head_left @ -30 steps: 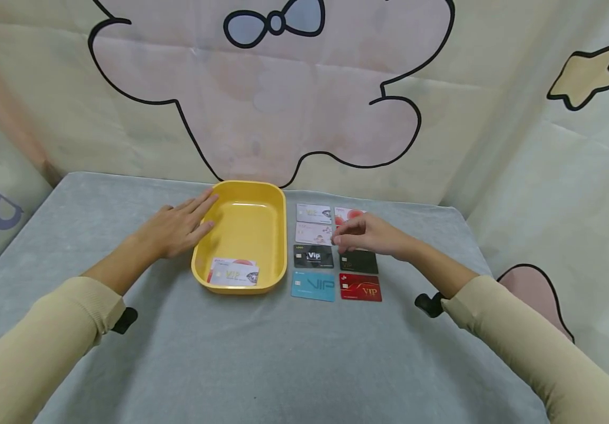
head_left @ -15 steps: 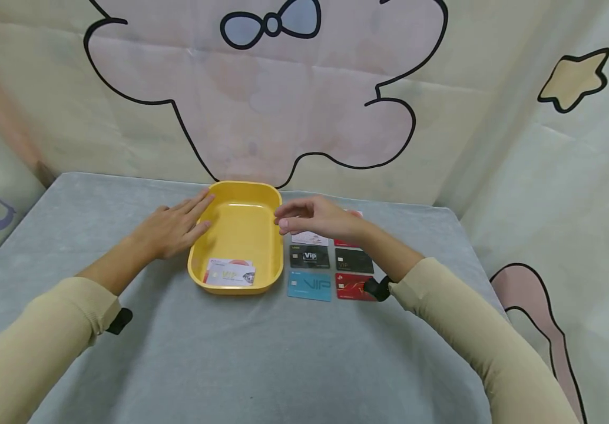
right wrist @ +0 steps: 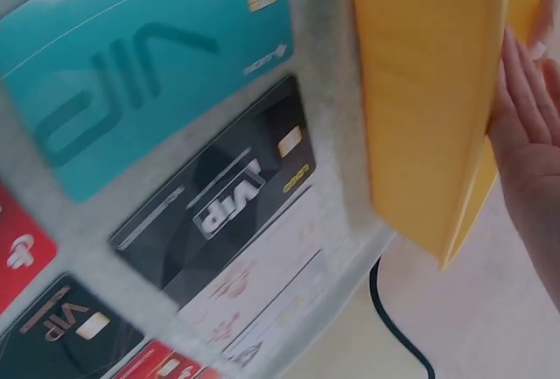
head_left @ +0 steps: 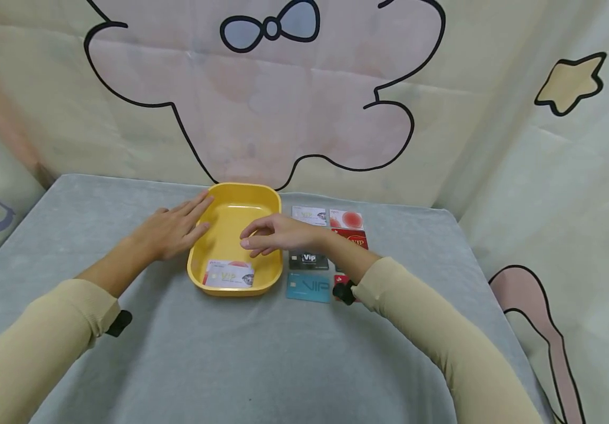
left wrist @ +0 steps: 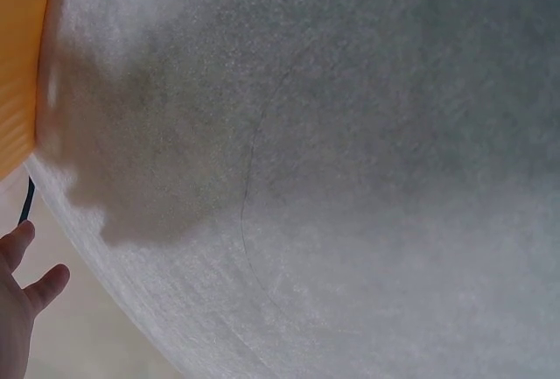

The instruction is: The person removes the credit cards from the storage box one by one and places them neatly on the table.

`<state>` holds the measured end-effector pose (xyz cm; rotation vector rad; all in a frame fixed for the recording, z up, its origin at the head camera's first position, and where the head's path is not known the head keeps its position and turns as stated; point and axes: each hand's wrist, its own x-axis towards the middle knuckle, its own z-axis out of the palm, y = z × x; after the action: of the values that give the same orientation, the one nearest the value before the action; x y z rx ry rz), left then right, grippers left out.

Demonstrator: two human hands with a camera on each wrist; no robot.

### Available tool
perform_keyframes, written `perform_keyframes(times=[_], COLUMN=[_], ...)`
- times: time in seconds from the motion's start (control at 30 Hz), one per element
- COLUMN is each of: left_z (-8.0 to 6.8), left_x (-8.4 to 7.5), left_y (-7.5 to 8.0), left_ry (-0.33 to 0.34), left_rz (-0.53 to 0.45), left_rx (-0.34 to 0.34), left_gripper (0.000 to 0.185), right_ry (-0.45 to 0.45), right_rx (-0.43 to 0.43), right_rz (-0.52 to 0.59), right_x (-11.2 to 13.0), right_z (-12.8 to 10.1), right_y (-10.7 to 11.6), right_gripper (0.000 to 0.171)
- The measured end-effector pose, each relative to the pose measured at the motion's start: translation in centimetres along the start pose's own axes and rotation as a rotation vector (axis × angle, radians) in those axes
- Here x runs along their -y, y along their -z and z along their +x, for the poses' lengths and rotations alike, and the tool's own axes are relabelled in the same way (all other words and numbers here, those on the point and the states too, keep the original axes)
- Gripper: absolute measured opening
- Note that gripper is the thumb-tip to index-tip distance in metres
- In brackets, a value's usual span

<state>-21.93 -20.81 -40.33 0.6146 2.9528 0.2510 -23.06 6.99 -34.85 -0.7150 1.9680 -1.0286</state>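
My left hand (head_left: pixel 177 229) rests with spread fingers on the left rim of a yellow tray (head_left: pixel 232 235). A few overlapping cards lie at the tray's near end, a white VIP card (head_left: pixel 230 275) on top. Over the tray's right half hovers my right hand (head_left: pixel 278 232), its fingers loosely bent, with no object showing between them. To the right of the tray lie two columns of cards, among them a blue VIP card (head_left: pixel 308 287), a black Vip card (head_left: pixel 308 260) and a red VIP card (head_left: pixel 350 237). My right forearm hides parts of several cards.
A grey cloth (head_left: pixel 204 359) covers the table. Its back edge meets a printed curtain (head_left: pixel 283 118), with another curtain on each side. In the right wrist view, a dark cord (right wrist: pixel 394 326) hangs beyond the table edge.
My right hand has moved left from above the cards to over the tray. The left hand keeps its place on the rim, and the cards look unmoved.
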Motion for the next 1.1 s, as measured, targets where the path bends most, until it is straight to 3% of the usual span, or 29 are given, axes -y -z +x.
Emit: perform_keyframes(times=[0.37,0.83,1.1], left_z=[-0.1,-0.3,-0.4], left_x=[-0.2,0.0,0.1], left_y=[-0.1,0.0,0.0], left_ry=[-0.023,-0.038,-0.037], left_rz=[0.002,-0.011,-0.012], left_rx=[-0.01,-0.014,-0.018], left_gripper=[0.067,0.066,0.065], right_ry=[-0.088,-0.152,-0.193], right_rx=[0.122,0.116,0.12], right_rz=[-0.149,-0.297,-0.283], right_x=[0.9,1.2,1.5], right_z=[1.6,3.6,4.0], right_y=[-1.5,-2.5,-2.7], right_gripper=[0.05,0.052,0.053])
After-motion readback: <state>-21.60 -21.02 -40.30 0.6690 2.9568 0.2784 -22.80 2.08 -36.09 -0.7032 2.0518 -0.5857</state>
